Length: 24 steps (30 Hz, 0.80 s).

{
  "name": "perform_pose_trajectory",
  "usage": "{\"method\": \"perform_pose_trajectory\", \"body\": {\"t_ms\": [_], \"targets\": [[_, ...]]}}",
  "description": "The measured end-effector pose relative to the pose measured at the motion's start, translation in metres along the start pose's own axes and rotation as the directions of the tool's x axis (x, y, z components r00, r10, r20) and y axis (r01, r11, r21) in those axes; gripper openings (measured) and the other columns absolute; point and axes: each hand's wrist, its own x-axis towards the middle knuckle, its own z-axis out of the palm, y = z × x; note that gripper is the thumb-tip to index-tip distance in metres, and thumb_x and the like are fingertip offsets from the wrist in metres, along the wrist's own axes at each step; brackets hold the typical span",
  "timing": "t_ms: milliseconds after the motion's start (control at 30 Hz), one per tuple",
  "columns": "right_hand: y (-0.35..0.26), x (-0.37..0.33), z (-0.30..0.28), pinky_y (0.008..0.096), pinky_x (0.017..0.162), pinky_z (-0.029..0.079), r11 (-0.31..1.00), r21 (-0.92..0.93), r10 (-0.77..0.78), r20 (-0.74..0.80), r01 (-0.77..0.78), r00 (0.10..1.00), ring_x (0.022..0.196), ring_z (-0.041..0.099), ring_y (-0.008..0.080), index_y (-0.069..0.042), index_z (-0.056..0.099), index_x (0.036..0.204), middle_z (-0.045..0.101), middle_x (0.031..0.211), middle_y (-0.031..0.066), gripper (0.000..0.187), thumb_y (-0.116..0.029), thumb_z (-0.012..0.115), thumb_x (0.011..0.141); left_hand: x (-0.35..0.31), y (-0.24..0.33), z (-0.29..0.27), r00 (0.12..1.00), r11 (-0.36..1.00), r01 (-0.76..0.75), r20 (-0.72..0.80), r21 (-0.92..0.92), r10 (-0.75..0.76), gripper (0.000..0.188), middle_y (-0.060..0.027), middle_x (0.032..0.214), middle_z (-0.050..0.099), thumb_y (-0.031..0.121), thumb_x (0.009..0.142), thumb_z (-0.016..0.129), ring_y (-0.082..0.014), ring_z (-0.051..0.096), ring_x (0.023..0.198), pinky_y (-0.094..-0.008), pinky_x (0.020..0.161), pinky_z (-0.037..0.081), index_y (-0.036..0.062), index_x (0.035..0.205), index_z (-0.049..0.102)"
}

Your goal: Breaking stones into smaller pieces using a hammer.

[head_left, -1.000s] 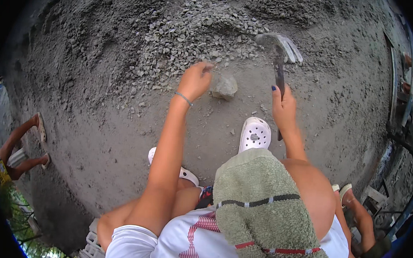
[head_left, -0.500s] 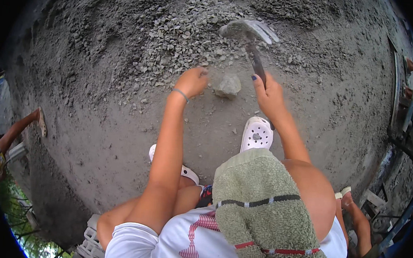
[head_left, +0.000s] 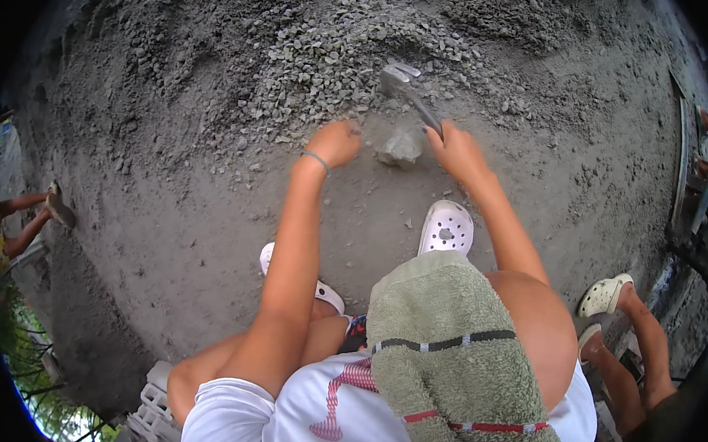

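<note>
My right hand [head_left: 458,153] is wrapped round the dark handle of a claw hammer [head_left: 425,112]. The hammer's metal head is low over the ground, just beyond a fist-sized grey rock [head_left: 400,148] lying on the dirt. To the left of that rock, my left hand [head_left: 334,144] is closed with its fingers curled. Whatever those fingers hold, if anything, is hidden. A heap of small broken stones [head_left: 323,61] spreads on the ground past both hands.
My pale clog [head_left: 448,227] stands close below the rock. A green towel [head_left: 453,324] lies over my knee. People's legs show at the left [head_left: 34,218] and lower right [head_left: 643,336]. Hollow blocks [head_left: 154,411] are stacked at lower left, and metal bars [head_left: 682,152] stand at right.
The hammer has swung down and toward me, its head now nearer the rock. My left hand has barely shifted. The person at lower right has stepped further into view; the one at left has moved their feet.
</note>
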Motion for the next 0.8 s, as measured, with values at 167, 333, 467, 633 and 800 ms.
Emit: {"method": "perform_pose_trajectory", "body": {"t_ms": [167, 333, 467, 633, 800], "targets": [[-0.006, 0.000, -0.025, 0.0377, 0.053, 0.039, 0.982, 0.185, -0.031, 0.005, 0.029, 1.000, 0.056, 0.052, 0.0274, 0.002, 0.051, 0.076, 0.053, 0.062, 0.0173, 0.032, -0.029, 0.045, 0.079, -0.010, 0.022, 0.005, 0.992, 0.990, -0.116, 0.065, 0.078, 0.111, 0.057, -0.0184, 0.101, 0.052, 0.028, 0.061, 0.062, -0.0289, 0.050, 0.092, -0.0331, 0.079, 0.039, -0.0005, 0.108, 0.047], [-0.003, -0.035, -0.033, 0.0322, 0.047, 0.035, 0.947, 0.319, -0.015, -0.070, 0.037, 0.997, 0.049, 0.043, 0.0171, 0.002, 0.049, 0.072, 0.044, 0.052, 0.0093, 0.026, -0.024, 0.052, 0.073, -0.018, 0.050, 0.046, 0.920, 0.969, -0.178, -0.321, 0.173, 0.226, 0.083, -0.0185, 0.107, 0.046, 0.030, 0.048, 0.074, -0.0294, 0.041, 0.103, -0.0388, 0.085, 0.033, 0.0011, 0.116, 0.037], [0.006, -0.049, -0.031, 0.0289, 0.046, 0.033, 0.861, 0.500, 0.096, 0.018, -0.092, 0.995, 0.049, 0.039, 0.0116, 0.000, 0.046, 0.069, 0.041, 0.051, 0.0036, 0.020, -0.018, 0.054, 0.069, -0.009, 0.041, 0.064, 0.896, 0.958, -0.246, -0.342, 0.150, 0.283, 0.076, -0.0166, 0.103, 0.050, 0.028, 0.047, 0.074, -0.0295, 0.043, 0.101, -0.0382, 0.085, 0.032, 0.0012, 0.111, 0.041], [0.013, -0.053, -0.027, 0.0274, 0.044, 0.032, 0.729, 0.640, 0.252, 0.082, -0.245, 0.964, 0.048, 0.037, 0.0089, -0.002, 0.046, 0.069, 0.040, 0.051, 0.0007, 0.016, -0.016, 0.053, 0.069, 0.000, 0.040, 0.047, 0.881, 0.860, -0.326, -0.456, -0.392, 0.126, 0.067, -0.0160, 0.090, 0.057, 0.033, 0.048, 0.074, -0.0273, 0.054, 0.084, -0.0345, 0.077, 0.039, -0.0005, 0.101, 0.049], [0.021, -0.046, -0.034, 0.0277, 0.046, 0.032, 0.863, 0.494, 0.202, -0.146, -0.106, 0.968, 0.049, 0.038, 0.0099, -0.001, 0.046, 0.069, 0.041, 0.052, 0.0026, 0.016, -0.016, 0.053, 0.070, 0.011, 0.049, 0.026, 0.969, 0.545, -0.217, -0.248, -0.810, 0.018, 0.050, -0.0104, 0.074, 0.060, 0.044, 0.065, 0.064, -0.0157, 0.058, 0.068, -0.0264, 0.060, 0.044, -0.0029, 0.081, 0.058]]}}
